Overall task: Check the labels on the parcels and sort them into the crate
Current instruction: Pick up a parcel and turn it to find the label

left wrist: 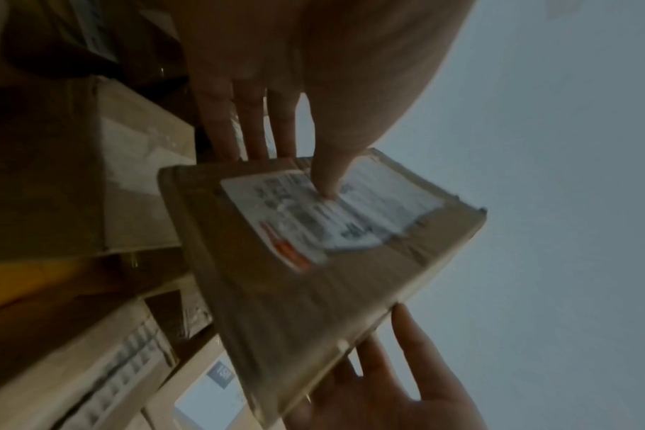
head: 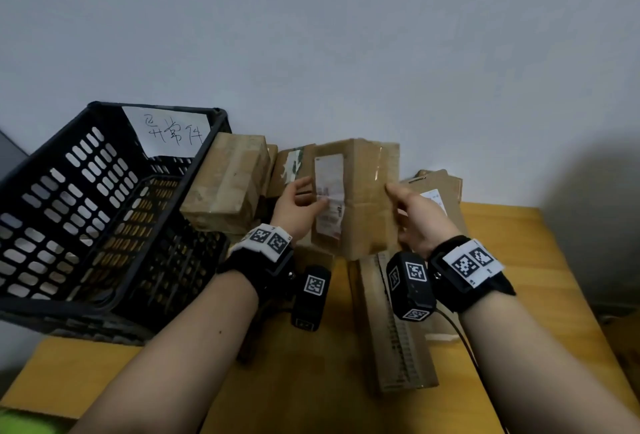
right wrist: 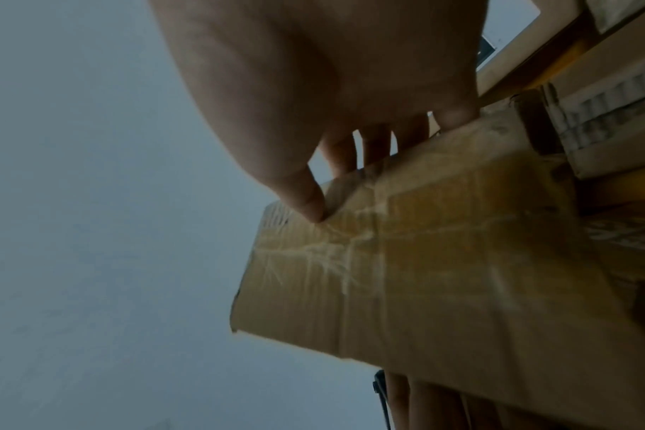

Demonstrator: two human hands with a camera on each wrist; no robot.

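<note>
A brown cardboard parcel stands upright above the table, with its white shipping label facing me. My left hand grips its left edge, thumb pressed on the label and fingers behind the box. My right hand grips the right edge, thumb on the taped front and fingers behind. The black plastic crate sits tilted at the left and carries a handwritten paper sign. The label text is too blurred to read.
More cardboard parcels are piled against the wall: a large box beside the crate, one with a label behind my right hand, and a long flat one on the wooden table under my wrists.
</note>
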